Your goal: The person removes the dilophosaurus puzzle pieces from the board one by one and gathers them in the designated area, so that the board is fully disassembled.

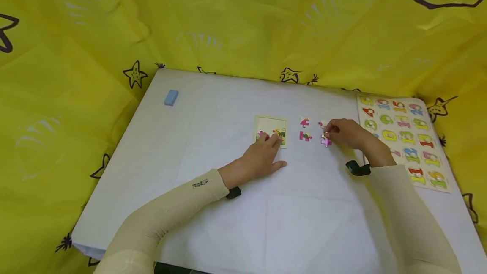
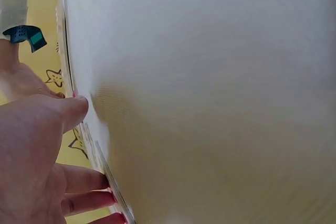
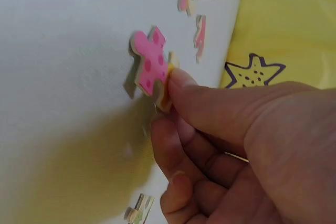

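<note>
Part-way through the jigsaw, by the look of it! The shallow puzzle frame lies flat on the tabletop, and its lower part carries fitted pieces while the upper part shows bare backing. How many are in there is hard to count, because the left hand covers some of them. That hand lies over the frame's near part, fingers reaching forward, thumb spread away to the side, gripping nothing visible.

Over to the right hand, and here's the action: thumb and fingers pinch a pink spotted piece, tipped up, well apart from the frame. Three more loose pieces lie between the frame and the number board, one of them just beside the right hand. So four pieces are out, counting the pinched one, and the frame's upper area looks like the stretch left to fill. The blue block sits untouched, far left.
</note>
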Demonstrator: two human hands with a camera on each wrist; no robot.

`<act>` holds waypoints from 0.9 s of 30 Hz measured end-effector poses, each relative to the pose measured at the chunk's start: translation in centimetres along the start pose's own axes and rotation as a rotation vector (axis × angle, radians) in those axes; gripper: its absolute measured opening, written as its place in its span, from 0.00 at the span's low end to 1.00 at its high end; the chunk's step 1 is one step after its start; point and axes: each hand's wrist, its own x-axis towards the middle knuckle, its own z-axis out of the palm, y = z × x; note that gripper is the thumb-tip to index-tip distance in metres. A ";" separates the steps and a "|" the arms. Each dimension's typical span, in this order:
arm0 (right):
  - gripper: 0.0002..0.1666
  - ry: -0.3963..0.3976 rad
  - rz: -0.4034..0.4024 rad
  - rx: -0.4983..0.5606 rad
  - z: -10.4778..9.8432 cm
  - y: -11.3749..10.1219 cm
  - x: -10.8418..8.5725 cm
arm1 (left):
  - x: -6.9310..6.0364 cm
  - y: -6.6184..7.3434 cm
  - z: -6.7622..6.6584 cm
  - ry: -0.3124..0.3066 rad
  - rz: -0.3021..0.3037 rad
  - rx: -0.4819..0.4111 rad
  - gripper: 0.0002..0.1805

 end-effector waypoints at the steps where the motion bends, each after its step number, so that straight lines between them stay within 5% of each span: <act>1: 0.10 0.008 0.008 -0.001 0.2 -0.1 -0.1 | 0.0 0.0 0.0 0.000 0.004 0.001 0.42; 13: 0.08 0.070 -0.004 -0.032 1.1 -1.1 0.0 | 0.0 -0.2 0.3 0.011 0.022 -0.001 0.43; 27: 0.19 0.122 -0.129 -0.071 5.3 -7.8 4.0 | 0.0 0.0 0.2 -0.019 -0.017 -0.028 0.43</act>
